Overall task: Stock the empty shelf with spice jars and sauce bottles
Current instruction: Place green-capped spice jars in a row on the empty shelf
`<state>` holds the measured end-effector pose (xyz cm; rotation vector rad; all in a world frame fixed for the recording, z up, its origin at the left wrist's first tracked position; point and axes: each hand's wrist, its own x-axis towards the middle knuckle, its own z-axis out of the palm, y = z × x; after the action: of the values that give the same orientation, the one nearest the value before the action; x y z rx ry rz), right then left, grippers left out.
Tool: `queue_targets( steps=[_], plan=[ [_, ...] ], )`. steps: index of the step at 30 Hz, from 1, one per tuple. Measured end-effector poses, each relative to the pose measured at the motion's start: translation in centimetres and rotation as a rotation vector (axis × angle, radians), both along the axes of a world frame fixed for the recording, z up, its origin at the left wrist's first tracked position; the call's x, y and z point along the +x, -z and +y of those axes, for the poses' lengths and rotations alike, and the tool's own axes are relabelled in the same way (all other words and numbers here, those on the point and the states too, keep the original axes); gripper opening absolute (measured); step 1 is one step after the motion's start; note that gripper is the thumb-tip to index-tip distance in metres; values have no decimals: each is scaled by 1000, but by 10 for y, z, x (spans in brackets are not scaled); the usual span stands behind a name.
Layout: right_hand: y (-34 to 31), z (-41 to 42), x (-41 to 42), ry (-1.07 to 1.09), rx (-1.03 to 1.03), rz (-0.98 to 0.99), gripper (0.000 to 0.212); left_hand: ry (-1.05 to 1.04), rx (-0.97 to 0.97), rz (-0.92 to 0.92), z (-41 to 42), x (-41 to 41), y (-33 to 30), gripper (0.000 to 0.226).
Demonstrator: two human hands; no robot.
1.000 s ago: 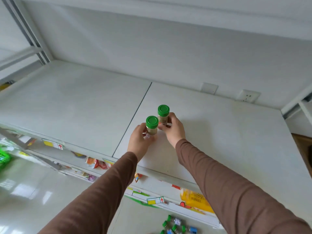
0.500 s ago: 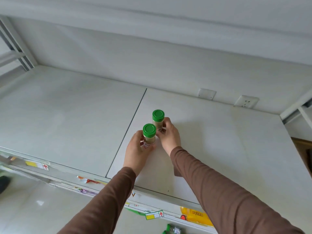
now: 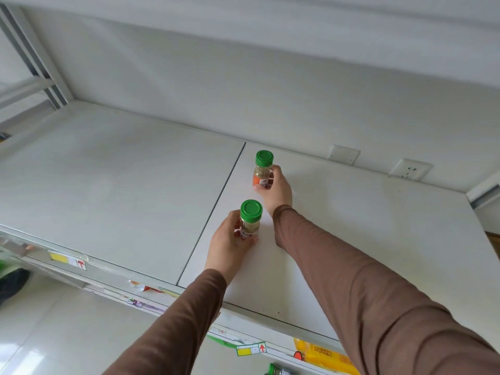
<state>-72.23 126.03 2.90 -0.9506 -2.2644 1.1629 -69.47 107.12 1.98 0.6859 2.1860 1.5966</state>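
Note:
Two small spice jars with green lids stand upright on the white shelf (image 3: 113, 185), just right of the seam between its two boards. My right hand (image 3: 276, 192) is wrapped around the far spice jar (image 3: 262, 169), deep on the shelf towards the back wall. Closer to the front edge, my left hand (image 3: 230, 244) grips the near spice jar (image 3: 249, 220). Both jars hold a pale powder and carry red and white labels. The jars are about a hand's length apart, one behind the other.
The back wall (image 3: 243, 85) carries a blank plate (image 3: 343, 154) and a socket (image 3: 410, 169). Price tags (image 3: 250, 349) line the shelf's front rail. A yellow packet (image 3: 324, 357) and another green-lidded jar (image 3: 278, 370) lie below. Shelf uprights (image 3: 40, 66) stand at the left.
My right hand has pushed its jar further back on the shelf, away from the other jar. The left hand and its jar stay near the front. The view has tilted up a little.

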Motion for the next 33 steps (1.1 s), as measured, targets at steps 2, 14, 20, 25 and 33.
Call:
queue_targets(
  steps=[2, 14, 20, 25, 33],
  plan=[
    [-1, -2, 10, 6, -67, 18, 75, -3, -2, -20, -4, 1, 1, 56],
    [15, -76, 116, -2, -495, 159, 23, -48, -27, -31, -27, 31, 4, 60],
    [13, -88, 117, -63, -470, 136, 31, -29, 62, -64, -15, 34, -3, 49],
    [8, -77, 104, -24, -448, 133, 31, 8, 48, -72, 0, 20, -9, 42],
    [-6, -53, 70, 51, -454, 81, 26, 42, 0, -186, 32, -10, -13, 47]
  ],
)
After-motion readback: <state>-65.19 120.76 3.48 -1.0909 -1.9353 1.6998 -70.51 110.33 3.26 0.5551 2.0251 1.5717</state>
